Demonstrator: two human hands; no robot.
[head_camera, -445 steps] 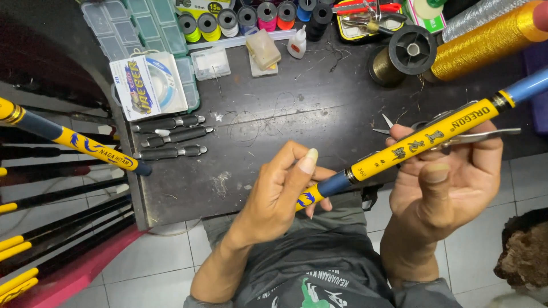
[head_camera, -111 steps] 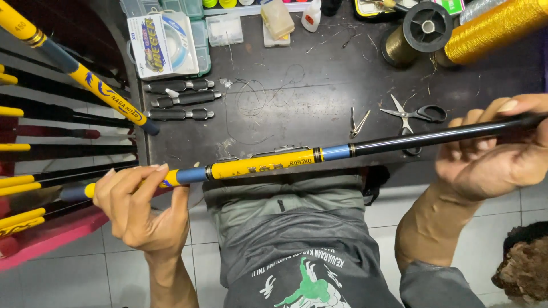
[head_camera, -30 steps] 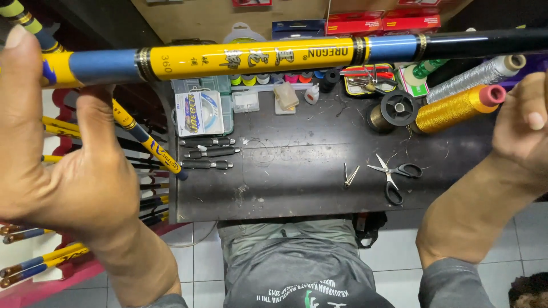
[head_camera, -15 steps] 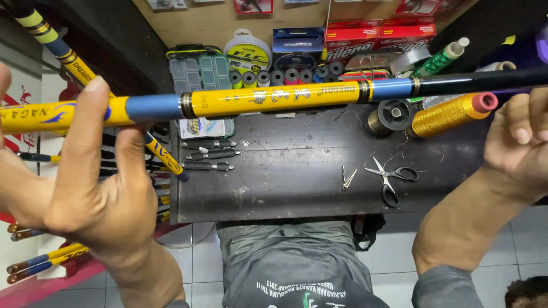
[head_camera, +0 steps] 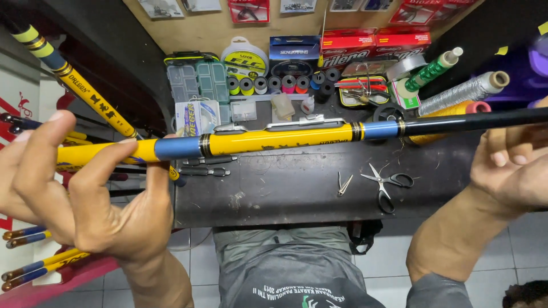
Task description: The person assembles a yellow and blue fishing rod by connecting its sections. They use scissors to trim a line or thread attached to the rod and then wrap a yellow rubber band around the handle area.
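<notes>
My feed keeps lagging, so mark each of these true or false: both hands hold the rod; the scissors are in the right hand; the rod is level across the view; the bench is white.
1. Both hands hold the rod: true, left hand and right hand.
2. The scissors are in the right hand: false, they lie on the bench.
3. The rod runs roughly level across the view: true.
4. The bench is white: false, it is dark.

light: bright, even, overhead | shadows: soft | edges: wide-angle distortion | focus: mostly sharp
</notes>
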